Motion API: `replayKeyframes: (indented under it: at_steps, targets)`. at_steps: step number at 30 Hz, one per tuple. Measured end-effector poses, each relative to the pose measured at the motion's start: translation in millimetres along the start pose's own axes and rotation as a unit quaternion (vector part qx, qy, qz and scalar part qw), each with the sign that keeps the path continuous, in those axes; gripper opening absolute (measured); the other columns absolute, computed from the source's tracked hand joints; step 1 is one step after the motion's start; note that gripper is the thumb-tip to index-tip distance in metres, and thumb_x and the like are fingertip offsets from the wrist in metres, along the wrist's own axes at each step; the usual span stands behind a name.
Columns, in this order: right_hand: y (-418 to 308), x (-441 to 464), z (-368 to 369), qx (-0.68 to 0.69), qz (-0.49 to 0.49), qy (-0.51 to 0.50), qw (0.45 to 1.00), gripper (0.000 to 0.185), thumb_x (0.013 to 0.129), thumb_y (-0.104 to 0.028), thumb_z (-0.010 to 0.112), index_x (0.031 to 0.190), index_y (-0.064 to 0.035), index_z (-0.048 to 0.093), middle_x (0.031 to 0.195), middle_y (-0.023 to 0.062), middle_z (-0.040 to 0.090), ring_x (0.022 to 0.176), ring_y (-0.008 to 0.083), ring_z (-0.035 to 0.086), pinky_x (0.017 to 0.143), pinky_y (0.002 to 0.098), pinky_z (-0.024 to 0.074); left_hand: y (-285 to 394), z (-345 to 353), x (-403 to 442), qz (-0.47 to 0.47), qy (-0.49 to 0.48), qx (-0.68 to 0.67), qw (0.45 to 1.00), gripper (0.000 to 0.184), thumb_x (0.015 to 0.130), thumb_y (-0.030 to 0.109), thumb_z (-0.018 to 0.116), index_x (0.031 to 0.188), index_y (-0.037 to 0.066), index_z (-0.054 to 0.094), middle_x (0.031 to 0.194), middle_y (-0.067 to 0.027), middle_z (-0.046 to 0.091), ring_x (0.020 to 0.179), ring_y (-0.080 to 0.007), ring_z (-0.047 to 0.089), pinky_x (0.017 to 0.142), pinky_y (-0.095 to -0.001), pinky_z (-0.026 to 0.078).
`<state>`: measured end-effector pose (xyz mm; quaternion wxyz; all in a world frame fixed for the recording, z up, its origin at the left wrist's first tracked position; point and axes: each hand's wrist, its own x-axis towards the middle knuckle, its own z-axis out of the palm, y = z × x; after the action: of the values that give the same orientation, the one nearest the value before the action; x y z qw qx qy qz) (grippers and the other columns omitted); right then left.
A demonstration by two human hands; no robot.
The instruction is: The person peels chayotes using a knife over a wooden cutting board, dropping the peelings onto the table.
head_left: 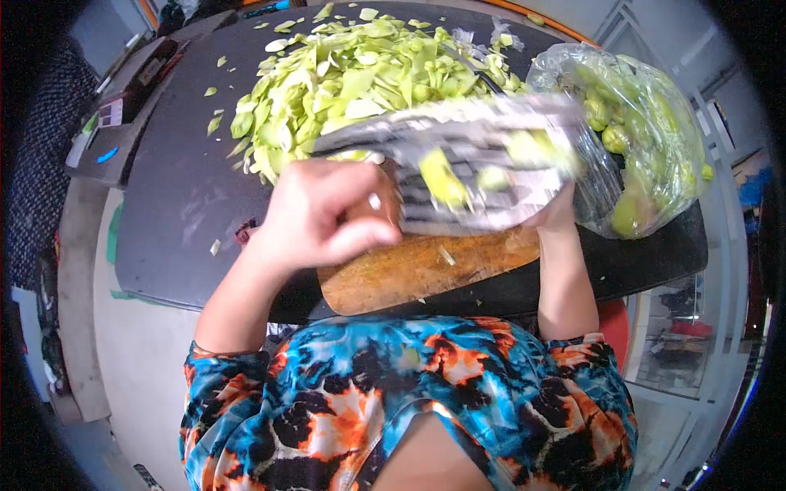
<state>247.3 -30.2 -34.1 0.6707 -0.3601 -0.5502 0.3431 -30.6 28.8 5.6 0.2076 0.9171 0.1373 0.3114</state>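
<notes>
A grey-and-white striped plastic bag (491,200), smeared by motion, is held up in front of me with a few pale green pieces (442,178) on or in it. My left hand (332,204) is at its left side, fingers curled in and thumb stretched along the near edge. At the right end, my right hand (557,209) grips the bag, with most of its fingers hidden behind it. Below lies a wooden cutting board (426,266) with small scraps on it. Behind the bag rises a large heap of sliced green vegetable or fruit (368,74).
On the right sits a clear plastic bag (655,139) of whole green fruit. A dark-handled tool, perhaps a knife (489,80), lies by the heap. Loose slices are scattered over the black table (172,204). A red seat (612,331) shows by my right arm.
</notes>
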Motion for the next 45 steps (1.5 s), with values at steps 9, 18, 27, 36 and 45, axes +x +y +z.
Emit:
replayKeyframes:
  at_steps: [9,18,27,36,45]
  targets:
    - [1,2,11,-0.108,0.036,0.02,0.993,0.059,0.075,-0.017,0.076,0.124,-0.0019,0.047,0.112,0.0094,0.056,0.101,0.0173,0.058,0.087,0.0299,0.0487,13,9,0,0.067,-0.035,0.03,0.997,0.049,0.069,0.053,0.072,0.083,0.006,0.06,0.079,-0.01,0.062,0.066,-0.0304,0.062,0.057,-0.0369,0.048]
    - [-9,1,10,0.017,-0.105,-0.07,0.992,0.112,0.041,-0.035,0.094,0.132,-0.0014,0.039,0.122,0.0106,0.049,0.113,0.0226,0.051,0.097,0.0356,0.0427,-56,4,-3,-0.311,0.128,-0.001,0.942,0.034,0.093,0.037,0.056,0.091,0.003,0.063,0.06,-0.0066,0.052,0.054,-0.0144,0.048,0.053,-0.0308,0.04]
    - [1,13,-22,0.211,0.231,-0.034,0.949,0.068,0.074,-0.02,0.07,0.133,0.0,0.041,0.119,0.0101,0.056,0.109,0.0196,0.056,0.096,0.0325,0.0442,-41,13,-1,-0.295,0.112,-0.088,0.945,0.032,0.093,0.031,0.058,0.088,0.0,0.057,0.062,0.0005,0.042,0.061,-0.0082,0.036,0.055,-0.0264,0.034]
    - [-5,19,-34,0.146,0.255,-0.1,0.951,0.069,0.075,-0.016,0.073,0.133,0.0042,0.042,0.12,0.0108,0.057,0.108,0.0158,0.057,0.095,0.0287,0.044,-45,13,-5,-0.306,0.116,-0.145,0.934,0.032,0.094,0.032,0.057,0.086,0.001,0.057,0.066,0.0055,0.041,0.064,-0.0061,0.036,0.056,-0.0242,0.03]
    - [-4,30,-3,-0.21,0.091,-0.072,0.971,0.059,0.07,-0.015,0.081,0.12,0.0003,0.055,0.108,0.0098,0.064,0.098,0.0158,0.06,0.085,0.0291,0.049,-46,16,-4,-0.296,0.141,-0.168,0.929,0.031,0.093,0.031,0.058,0.092,0.0,0.06,0.068,0.0048,0.043,0.066,-0.0052,0.037,0.057,-0.0235,0.032]
